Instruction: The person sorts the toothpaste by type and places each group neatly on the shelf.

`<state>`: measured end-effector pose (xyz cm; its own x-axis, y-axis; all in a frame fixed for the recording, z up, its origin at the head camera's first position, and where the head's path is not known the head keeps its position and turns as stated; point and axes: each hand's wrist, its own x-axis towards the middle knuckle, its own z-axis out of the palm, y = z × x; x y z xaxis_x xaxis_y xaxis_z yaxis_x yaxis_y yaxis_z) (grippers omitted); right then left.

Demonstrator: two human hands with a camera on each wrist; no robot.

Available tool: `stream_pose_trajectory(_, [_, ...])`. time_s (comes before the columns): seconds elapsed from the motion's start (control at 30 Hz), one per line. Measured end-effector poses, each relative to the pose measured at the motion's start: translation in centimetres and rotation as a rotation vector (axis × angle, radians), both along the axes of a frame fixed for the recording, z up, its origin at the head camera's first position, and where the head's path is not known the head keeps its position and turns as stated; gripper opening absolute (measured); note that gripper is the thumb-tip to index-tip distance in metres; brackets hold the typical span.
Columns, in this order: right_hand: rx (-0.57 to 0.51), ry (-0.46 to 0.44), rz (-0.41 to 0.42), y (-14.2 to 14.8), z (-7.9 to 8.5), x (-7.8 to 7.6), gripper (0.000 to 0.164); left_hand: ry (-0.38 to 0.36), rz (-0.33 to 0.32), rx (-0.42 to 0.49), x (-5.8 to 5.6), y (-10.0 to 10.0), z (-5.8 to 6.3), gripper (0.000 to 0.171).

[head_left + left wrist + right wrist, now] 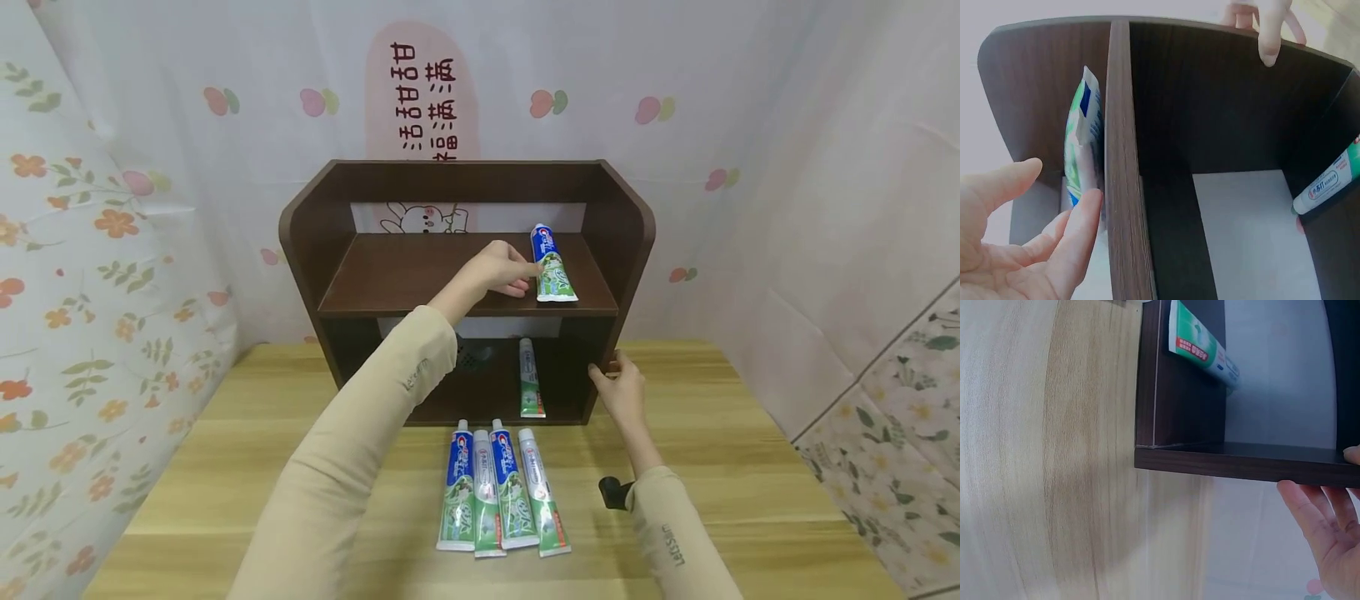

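Note:
My left hand [501,268] is over the upper board of a dark brown desk shelf [408,271], fingers spread, thumb apart. Its fingertips are right at a blue, white and green toothpaste tube [552,271], which lies face up on that board near the right side. In the left wrist view the fingers [1079,234] overlap the lower end of this tube [1080,144]. My right hand [622,390] grips the shelf's right side panel [1235,464], thumb inside and fingers outside. On the lower board lies a silver and green toothpaste tube [529,383].
Several toothpaste tubes [514,492] lie side by side on the wood-grain table [277,483] in front of the shelf. A small black object [613,492] is by the right sleeve. Patterned cloth [720,100] hangs behind and at both sides.

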<state>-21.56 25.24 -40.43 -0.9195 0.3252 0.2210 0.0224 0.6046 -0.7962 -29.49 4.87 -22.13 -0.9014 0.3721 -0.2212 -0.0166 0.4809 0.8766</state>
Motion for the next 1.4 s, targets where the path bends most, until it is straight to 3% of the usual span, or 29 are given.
stream_pose_trajectory(0.23, [0.002,-0.002,0.002,0.2,-0.1,-0.1,0.026,0.063,-0.072,0.013,2.3,-1.6,-0.4,0.039])
stream_pose_trajectory(0.4, [0.008,-0.022,0.0,0.1,-0.4,-0.1,0.026,0.114,-0.159,0.018,4.6,-3.3,-1.7,0.036])
stream_pose_trajectory(0.53, [0.01,-0.037,-0.001,0.0,-0.6,0.0,0.027,0.094,-0.176,0.029,6.2,-4.8,-3.9,0.033])
stream_pose_trajectory(0.73, [0.014,-0.018,0.005,-0.1,-0.6,-0.2,0.026,0.025,-0.155,0.026,7.4,-7.0,-8.0,0.033])
stream_pose_trajectory(0.97, [0.009,-0.008,0.008,0.2,-0.3,-0.5,0.026,-0.056,-0.104,0.012,8.0,-8.8,-12.6,0.03])
stream_pose_trajectory(1.23, [0.001,-0.014,0.012,0.3,-0.4,-0.8,0.026,-0.136,-0.006,0.001,8.3,-9.7,-16.3,0.029])
stream_pose_trajectory(1.4, [-0.001,-0.003,0.013,0.2,-0.3,-0.8,0.026,-0.163,0.022,0.006,8.2,-10.1,-18.2,0.026])
